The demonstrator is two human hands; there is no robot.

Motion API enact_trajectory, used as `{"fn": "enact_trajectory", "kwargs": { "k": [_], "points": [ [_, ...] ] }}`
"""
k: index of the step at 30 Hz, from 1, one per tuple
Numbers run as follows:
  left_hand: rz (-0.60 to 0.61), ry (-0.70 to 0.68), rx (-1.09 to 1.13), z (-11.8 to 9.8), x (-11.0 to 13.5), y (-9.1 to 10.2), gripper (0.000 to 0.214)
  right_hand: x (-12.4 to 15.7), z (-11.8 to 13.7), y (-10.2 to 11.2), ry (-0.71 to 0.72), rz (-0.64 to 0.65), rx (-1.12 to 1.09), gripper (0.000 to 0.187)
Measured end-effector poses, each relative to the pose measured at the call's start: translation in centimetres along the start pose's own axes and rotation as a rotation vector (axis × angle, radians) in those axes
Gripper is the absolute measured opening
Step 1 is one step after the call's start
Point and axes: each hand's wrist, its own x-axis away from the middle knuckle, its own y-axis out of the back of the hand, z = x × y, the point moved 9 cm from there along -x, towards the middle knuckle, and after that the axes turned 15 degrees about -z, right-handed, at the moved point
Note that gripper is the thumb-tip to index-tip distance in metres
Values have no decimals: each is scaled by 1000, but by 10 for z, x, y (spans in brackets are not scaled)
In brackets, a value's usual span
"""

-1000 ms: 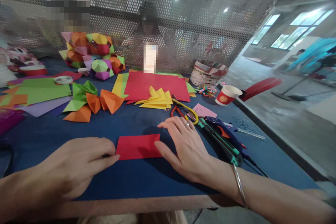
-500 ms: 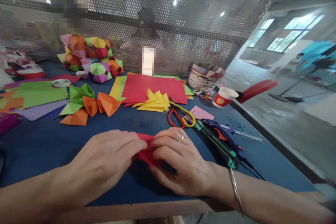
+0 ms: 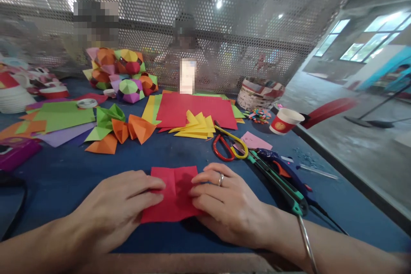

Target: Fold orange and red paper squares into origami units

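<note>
A small red sheet of paper (image 3: 175, 192) with a crease down its middle is spread between my hands, just above or on the blue table near its front edge. My left hand (image 3: 125, 201) grips its left side, fingers on top and the thumb hidden beneath. On the right side my right hand (image 3: 224, 203), wearing a ring, pinches the paper in the same way. Beyond lie folded yellow paper pieces (image 3: 195, 126) on a stack of red sheets (image 3: 205, 109). Orange folded pieces (image 3: 139, 128) and a green folded piece (image 3: 111, 117) rest to the left.
Scissors (image 3: 224, 147), a green-and-black cutter (image 3: 279, 182) and a blue glue gun (image 3: 289, 171) lie right of my hands. A paper cup (image 3: 285, 120) stands near the right edge. Several folded paper balls (image 3: 130, 90) are piled at the back left; a purple object (image 3: 19, 154) lies left.
The red paper was folded up between my fingers; now it is opened out nearly flat. My hands have moved apart, and the camera view has shifted slightly left.
</note>
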Motion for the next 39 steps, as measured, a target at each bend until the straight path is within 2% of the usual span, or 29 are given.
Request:
{"fn": "enact_trajectory", "kwargs": {
  "k": [4,6,8,10,14,16,18,23,28,39],
  "points": [
    [66,20,52,-4,-2,6,42,-1,5,-1,-18,6,-69,16],
    [48,37,58,-6,-7,11,34,-1,5,-1,-62,-10,-108,14],
    [18,84,86,-7,-12,13,19,1,-1,-1,-156,-30,-150,13],
    [9,171,155,-3,-17,11,16,4,-11,-3,-292,-40,-177,16],
    [89,376,228,16,-20,-7,29,13,-34,-6,-552,-38,-107,30],
    [134,442,158,27,-20,-15,36,18,-43,-11,-646,29,-28,36],
    [159,453,63,34,-22,-20,41,22,-49,-16,-703,108,36,37],
    [125,339,-92,33,-32,-22,41,25,-57,-17,-725,125,96,30],
    [97,272,-137,34,-33,-26,39,26,-58,-17,-699,123,126,27],
    [99,327,-136,42,-14,-35,36,26,-58,-17,-668,104,112,24]
  ]
}}
